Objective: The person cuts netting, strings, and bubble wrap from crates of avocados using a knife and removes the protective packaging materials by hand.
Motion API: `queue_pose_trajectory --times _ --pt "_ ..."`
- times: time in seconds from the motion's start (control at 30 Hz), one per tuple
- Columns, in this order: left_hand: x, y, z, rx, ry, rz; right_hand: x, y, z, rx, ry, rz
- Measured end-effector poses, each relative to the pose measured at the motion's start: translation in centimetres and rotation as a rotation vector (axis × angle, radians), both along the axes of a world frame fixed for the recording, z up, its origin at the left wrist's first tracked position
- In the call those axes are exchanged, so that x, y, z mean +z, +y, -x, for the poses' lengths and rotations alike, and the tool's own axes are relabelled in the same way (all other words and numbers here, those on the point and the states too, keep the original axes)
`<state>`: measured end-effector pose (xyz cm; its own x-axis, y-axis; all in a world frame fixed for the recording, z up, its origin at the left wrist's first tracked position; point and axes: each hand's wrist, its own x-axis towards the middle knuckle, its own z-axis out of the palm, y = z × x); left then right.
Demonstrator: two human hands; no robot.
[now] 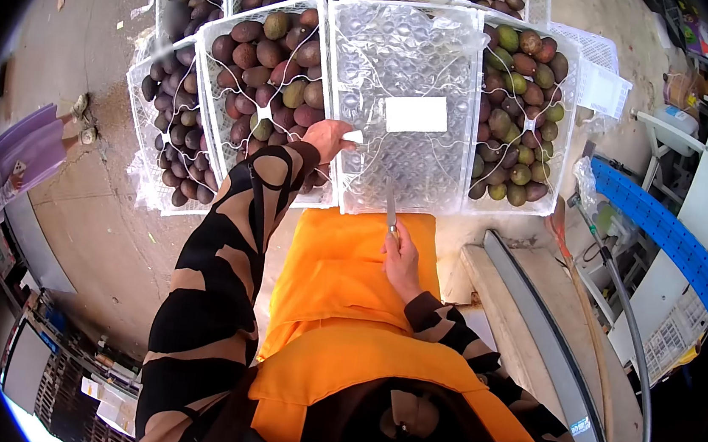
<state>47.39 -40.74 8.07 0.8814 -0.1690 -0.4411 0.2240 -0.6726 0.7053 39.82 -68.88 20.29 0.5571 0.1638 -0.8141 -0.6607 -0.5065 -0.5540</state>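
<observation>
My left hand (328,139) is closed at the left edge of the middle crate, with a small white piece (353,136) at its fingertips. Clear bubble wrap (415,163) covers that crate, and a white label (416,114) lies on the wrap. Thin white cord runs across it. My right hand (402,262) grips a knife (391,207) by its handle, in front of my orange apron (348,280). The blade points up toward the near rim of the crate. To the left stands a crate of avocados (270,72), tied over with white cord.
Another corded avocado crate (518,113) stands to the right, with more crates behind and at far left. A blue plastic rack (669,226), a hose (629,333) and a broom (568,259) are at the right. A person in purple (24,147) is at the left.
</observation>
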Motion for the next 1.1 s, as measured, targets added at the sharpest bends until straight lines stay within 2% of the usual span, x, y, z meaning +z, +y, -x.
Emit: queue_pose_trajectory --times 0.07,0.1,0.13,0.17,0.23,0.27,0.3,0.33,0.37,0.43,0.5,0.57,0.63,0.7,0.83,0.97,1.0,1.1 --pt "0.3 -2.7 1.4 0.004 0.098 0.196 0.1 0.5 1.1 -0.05 0.013 -0.008" --pt "0.9 -4.7 2.2 0.167 0.088 0.338 0.1 0.9 1.6 -0.066 0.007 -0.022" --pt "2.6 -6.3 1.4 0.132 0.398 0.514 0.0 1.2 2.1 -0.086 0.002 -0.035" --pt "4.8 -8.2 0.4 0.093 0.46 0.754 -0.1 1.7 2.1 -0.122 0.003 -0.055" --pt "8.1 -10.1 -4.0 0.259 0.398 1.066 0.8 2.3 3.4 -0.201 0.037 -0.08" --pt "9.1 -8.7 -7.3 0.387 0.206 1.052 0.9 2.3 4.0 -0.273 0.044 -0.072" --pt "8.6 -6.2 -10.1 0.538 0.057 0.822 0.7 2.2 4.0 -0.344 0.041 -0.065" --pt "8.1 -3.5 -11.8 0.772 -0.091 0.847 0.7 1.8 4.0 -0.411 0.039 -0.053" --pt "6.7 -0.2 -12.1 0.812 -0.25 0.709 0.9 1.3 4.0 -0.448 0.022 -0.045" --pt "4.9 4.2 -9.0 0.799 -0.293 0.543 0.9 0.7 3.8 -0.52 -0.012 -0.044" --pt "6.1 4.7 -3.1 0.563 0.096 0.234 0.4 -0.3 4.1 -0.442 -0.051 -0.067" --pt "3.9 2.0 3.5 0.125 0.012 -0.126 -0.2 -0.8 4.9 -0.4 -0.04 -0.087" --pt "3.5 -1.5 7.6 0.043 0.008 -0.138 -0.6 -1.1 5.4 -0.385 0.01 -0.102" --pt "3.8 -5.2 7.9 0.109 0.064 -0.184 -0.5 -1.4 5.4 -0.33 0.032 -0.088" --pt "-0.1 -5.7 7.6 -0.016 0.064 -0.257 0.1 -3.0 5.4 -0.355 0.074 -0.099" --pt "0.9 -4.9 7.6 -0.134 -0.127 -0.091 -0.1 -4.9 4.8 -0.378 0.077 -0.052" --pt "1.0 -5.5 7.7 -0.064 -0.16 -0.037 0.0 -5.2 4.4 -0.389 0.084 -0.046" --pt "1.0 -6.5 8.2 0.008 0.093 -0.092 0.6 -6.2 3.6 -0.366 0.095 -0.022"
